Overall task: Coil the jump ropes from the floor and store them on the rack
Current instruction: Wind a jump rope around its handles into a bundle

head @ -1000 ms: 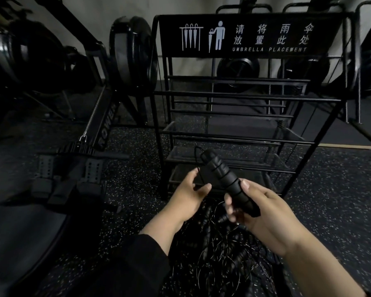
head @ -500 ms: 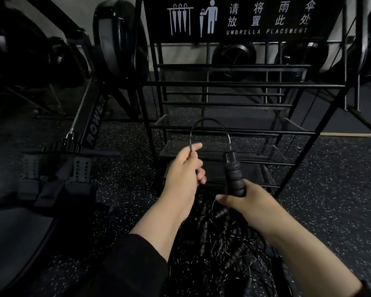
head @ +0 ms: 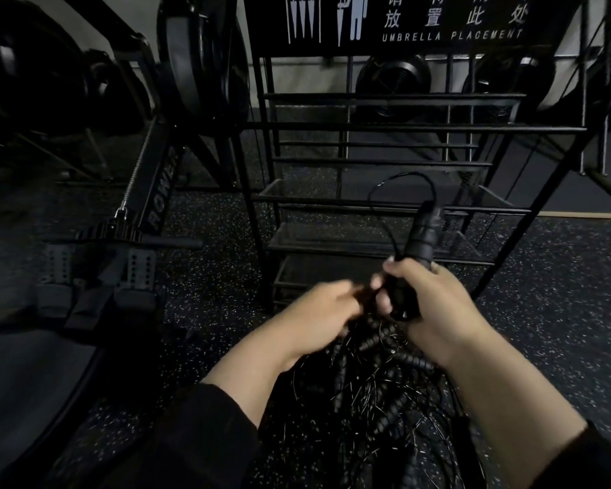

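Note:
My right hand grips a black ribbed jump rope handle that stands upright, its thin cord looping out of the top and down toward my fingers. My left hand is just left of it, blurred, with its fingers curled near the cord; what it holds is not clear. Below both hands a tangled pile of black jump ropes lies on the floor. The black metal rack marked "UMBRELLA PLACEMENT" stands directly behind the hands.
A rowing machine with footrests stands to the left of the rack. Fan-wheel machines line the wall behind. The floor is speckled black rubber, open to the right.
My left hand dropped from the cord's loop to beside my right hand. The handle stayed upright in my right hand, and the loop above it swung over to the right.

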